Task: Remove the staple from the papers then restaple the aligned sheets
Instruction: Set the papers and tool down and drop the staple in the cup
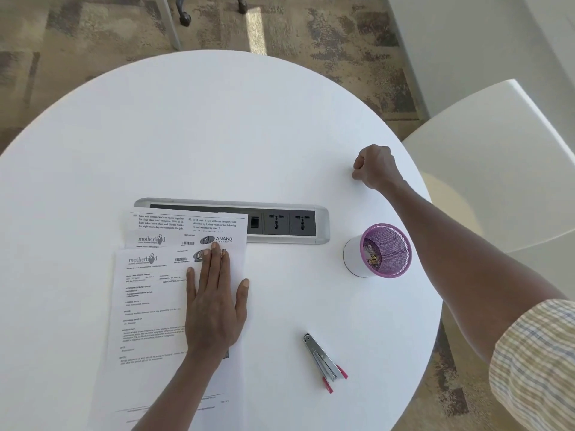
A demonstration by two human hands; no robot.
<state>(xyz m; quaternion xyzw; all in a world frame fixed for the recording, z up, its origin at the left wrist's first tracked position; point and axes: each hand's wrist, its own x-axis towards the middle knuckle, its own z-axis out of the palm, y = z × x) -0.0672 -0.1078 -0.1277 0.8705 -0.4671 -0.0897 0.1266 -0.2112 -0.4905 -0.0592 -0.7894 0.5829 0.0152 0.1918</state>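
Tabletop [217, 135]: round, white, over patterned carpet.
Papers [149, 293]: fanned, under flat, spread left hand [214, 306].
Right hand [375, 166]: fisted, well apart; contents unclear.

Round white counter [217, 135] with a socket strip [280, 223] set in. Mottled brown-grey carpet [326, 35] beyond the far edge. White chair [497, 157] off the right edge. Daylight throughout.

My left hand [214, 301] lies flat on the fanned white printed papers [149, 293]; my right hand [375, 168], fingers curled closed, rests on the round white table [217, 135], well apart from the silver, red-handled stapler [325, 362].
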